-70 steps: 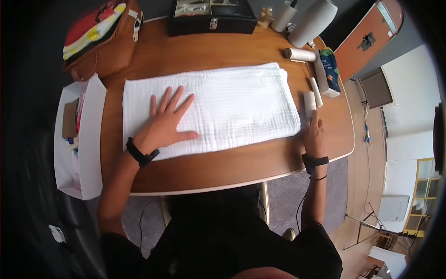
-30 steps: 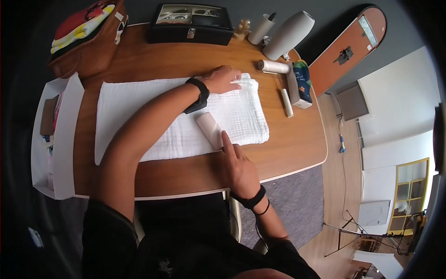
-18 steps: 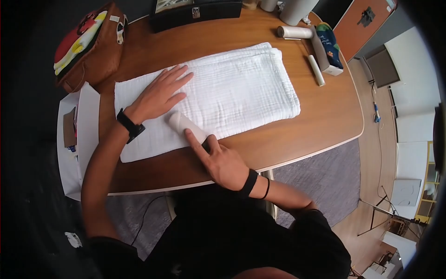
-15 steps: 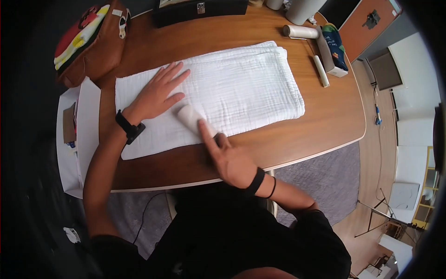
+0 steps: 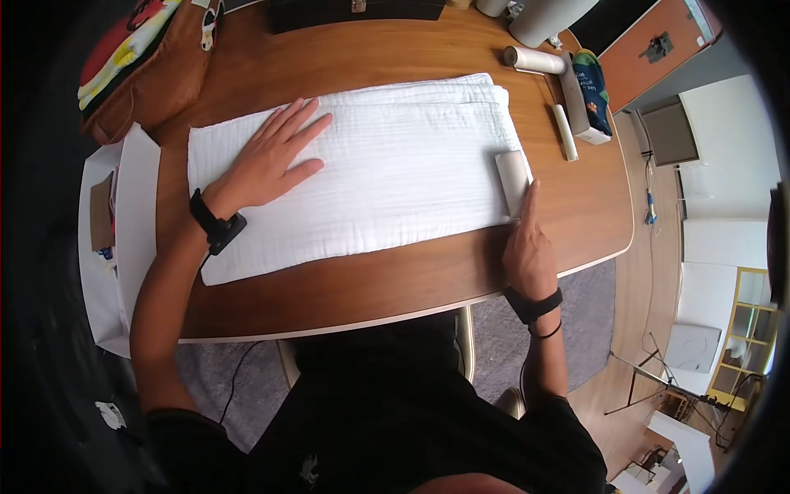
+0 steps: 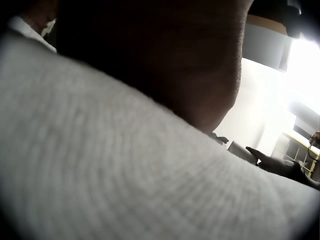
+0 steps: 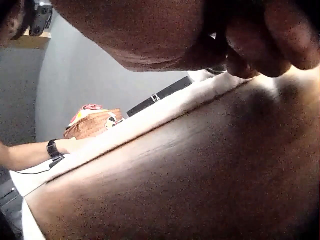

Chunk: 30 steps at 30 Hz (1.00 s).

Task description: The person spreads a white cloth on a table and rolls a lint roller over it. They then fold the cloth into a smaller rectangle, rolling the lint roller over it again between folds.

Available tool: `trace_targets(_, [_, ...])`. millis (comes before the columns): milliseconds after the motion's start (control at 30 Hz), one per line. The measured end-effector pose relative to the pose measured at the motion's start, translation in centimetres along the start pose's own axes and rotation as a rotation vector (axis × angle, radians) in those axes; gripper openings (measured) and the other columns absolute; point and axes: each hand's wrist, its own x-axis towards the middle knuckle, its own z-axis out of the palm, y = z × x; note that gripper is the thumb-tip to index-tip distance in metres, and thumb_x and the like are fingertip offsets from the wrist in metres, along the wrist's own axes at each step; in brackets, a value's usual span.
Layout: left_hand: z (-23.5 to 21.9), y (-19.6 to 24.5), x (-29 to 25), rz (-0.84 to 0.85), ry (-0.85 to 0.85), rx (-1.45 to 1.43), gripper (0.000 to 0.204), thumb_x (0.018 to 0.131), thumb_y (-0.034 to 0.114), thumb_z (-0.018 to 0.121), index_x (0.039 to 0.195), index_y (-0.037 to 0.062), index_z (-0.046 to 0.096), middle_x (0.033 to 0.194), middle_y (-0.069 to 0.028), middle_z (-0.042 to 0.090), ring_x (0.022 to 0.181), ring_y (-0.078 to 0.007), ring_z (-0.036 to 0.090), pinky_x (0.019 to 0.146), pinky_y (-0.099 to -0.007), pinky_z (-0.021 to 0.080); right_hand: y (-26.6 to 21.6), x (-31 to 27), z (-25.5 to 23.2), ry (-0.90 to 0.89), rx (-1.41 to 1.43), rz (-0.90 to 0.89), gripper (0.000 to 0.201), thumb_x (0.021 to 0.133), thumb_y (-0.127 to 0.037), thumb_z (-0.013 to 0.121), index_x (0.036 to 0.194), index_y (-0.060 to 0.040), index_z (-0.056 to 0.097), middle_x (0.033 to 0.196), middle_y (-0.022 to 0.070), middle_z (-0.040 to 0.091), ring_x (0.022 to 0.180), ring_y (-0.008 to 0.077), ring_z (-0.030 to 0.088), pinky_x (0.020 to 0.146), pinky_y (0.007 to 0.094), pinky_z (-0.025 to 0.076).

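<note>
A folded white gauzy cloth [image 5: 387, 173] lies across the middle of the wooden table. My left hand [image 5: 267, 160] rests flat on the cloth's left part, fingers spread. In my right hand [image 5: 531, 255] I grip a lint roller by its handle, which the fingers hide; the index finger points forward along the roll. The white roll [image 5: 512, 177] of the lint roller sits over the cloth's right end. The right wrist view catches curled fingers [image 7: 270, 45] close above the table, with the cloth's edge behind them.
At the right stand a box with a dark pouch [image 5: 586, 99], a thin white tube [image 5: 565, 132] and another white roll [image 5: 535, 60]. A brown leather basket [image 5: 156, 74] of folded cloths and a long white box [image 5: 136, 239] are at the left. A black case [image 5: 354, 15] stands behind.
The right hand has swept the lint roller from the cloth's left-middle to its right end. My left hand, earlier at the cloth's far right, now lies flat at the left.
</note>
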Motion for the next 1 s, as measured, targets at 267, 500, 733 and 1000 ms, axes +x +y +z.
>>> trace_targets(267, [0.2, -0.1, -0.1, 0.002, 0.033, -0.018, 0.068, 0.111, 0.037, 0.062, 0.171, 0.0133, 0.038, 0.179, -0.0200, 0.028, 0.166, -0.0401, 0.021, 0.136, -0.0522, 0.019, -8.5, 0.3, -0.9, -0.036, 0.210, -0.067, 0.088, 0.096, 0.002, 0.053, 0.172, 0.0063, 0.011, 0.112, 0.0367, 0.072, 0.069, 0.0456, 0.070, 0.060, 0.0516, 0.056])
trace_targets(500, [-2.0, 0.6, -2.9, -0.096, 0.101, -0.019, 0.060, 0.111, 0.033, 0.063, 0.163, 0.0067, 0.049, 0.171, -0.0259, 0.039, 0.162, -0.0438, 0.031, 0.132, -0.0501, 0.028, -20.4, -0.8, 1.1, -0.267, 0.367, -0.449, 0.109, 0.077, 0.005, 0.072, 0.174, -0.0077, 0.023, 0.103, 0.0186, 0.063, 0.080, 0.0386, 0.073, 0.068, 0.0476, 0.061])
trace_targets(733, [-2.3, 1.9, -12.2, -0.471, 0.236, -0.274, 0.048, 0.116, 0.022, 0.052, 0.157, -0.0021, 0.050, 0.166, -0.0291, 0.046, 0.156, -0.0454, 0.042, 0.128, -0.0467, 0.035, -21.7, 0.8, 2.0, -0.207, 0.528, -0.505, 0.111, 0.074, 0.002, 0.079, 0.173, -0.0149, 0.030, 0.109, 0.0152, 0.063, 0.086, 0.0365, 0.073, 0.069, 0.0448, 0.062])
trace_targets(1000, [-2.2, 10.2, -14.8, -0.635, 0.234, -0.157, 0.061, 0.111, 0.018, 0.058, 0.165, -0.0026, 0.039, 0.176, -0.0274, 0.029, 0.164, -0.0465, 0.025, 0.133, -0.0559, 0.022, -19.4, -1.3, 1.3, -0.238, 0.805, -0.340, 0.090, 0.079, 0.007, 0.073, 0.163, -0.0008, 0.042, 0.134, 0.0242, 0.054, 0.111, 0.0424, 0.066, 0.087, 0.0473, 0.061])
